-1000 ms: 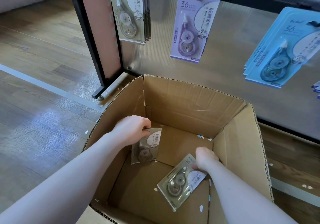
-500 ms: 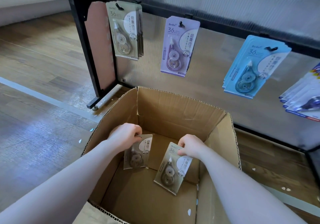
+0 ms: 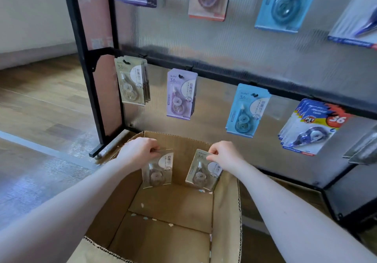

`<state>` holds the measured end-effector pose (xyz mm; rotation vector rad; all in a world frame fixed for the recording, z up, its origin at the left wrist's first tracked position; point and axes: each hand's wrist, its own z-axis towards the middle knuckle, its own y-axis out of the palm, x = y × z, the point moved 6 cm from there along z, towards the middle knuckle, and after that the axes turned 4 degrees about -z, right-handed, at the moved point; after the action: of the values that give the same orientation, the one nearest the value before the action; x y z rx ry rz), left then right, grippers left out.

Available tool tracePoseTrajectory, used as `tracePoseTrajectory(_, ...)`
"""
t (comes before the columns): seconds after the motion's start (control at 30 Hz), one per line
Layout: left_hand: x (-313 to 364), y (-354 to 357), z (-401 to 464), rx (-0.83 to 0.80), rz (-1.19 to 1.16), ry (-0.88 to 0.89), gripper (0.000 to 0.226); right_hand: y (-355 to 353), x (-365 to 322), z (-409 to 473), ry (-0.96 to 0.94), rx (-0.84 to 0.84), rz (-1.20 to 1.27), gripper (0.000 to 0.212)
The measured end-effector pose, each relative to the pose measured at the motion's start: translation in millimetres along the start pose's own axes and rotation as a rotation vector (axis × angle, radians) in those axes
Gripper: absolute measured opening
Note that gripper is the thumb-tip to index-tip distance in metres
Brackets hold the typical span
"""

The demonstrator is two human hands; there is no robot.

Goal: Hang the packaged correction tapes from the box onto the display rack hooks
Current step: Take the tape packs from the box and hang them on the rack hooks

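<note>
Hands [image 3: 140,150] [image 3: 226,154] pinch beige packs [image 3: 157,171] [image 3: 202,173] by top edges above box [image 3: 226,211].

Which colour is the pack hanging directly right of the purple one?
Light blue pack, seen clearly in the head view.

Shop, display rack [image 3: 224,75] hung with packaged correction tapes [image 3: 180,94]

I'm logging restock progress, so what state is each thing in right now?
Left hand: pinches the left beige pack by its top, lifted above the box floor.
Right hand: pinches the right beige pack by its top, lifted.
Cardboard box: open, only paper scraps on its floor.
Beige packs on rack: hanging.
Purple pack: hanging.
Blue packs: hanging.
</note>
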<state>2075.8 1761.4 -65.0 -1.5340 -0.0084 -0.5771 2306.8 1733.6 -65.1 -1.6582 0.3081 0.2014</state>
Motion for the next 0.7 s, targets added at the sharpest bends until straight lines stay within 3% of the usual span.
tracePoseTrajectory(0.27, 62, -71, 3, 0.113, 0.029, 0.048, 0.013, -99, 12, -29, -0.006, 0.227, 0.095, 0.031)
tracePoseTrajectory(0.47, 117, -107, 5, 0.185, 0.039, 0.105, 0.021, -158, 44, -59, 0.003, 0.334, 0.056, 0.031)
tracePoseTrajectory(0.63, 172, -122, 10, 0.235, 0.08, 0.169, 0.015, -190, 94, -84, -0.01, 0.392, 0.093, 0.014)
tracePoseTrajectory(0.7, 194, -121, 15, 0.229, 0.088, 0.169, 0.015, -201, 122, -95, -0.007, 0.4, 0.121, 0.023)
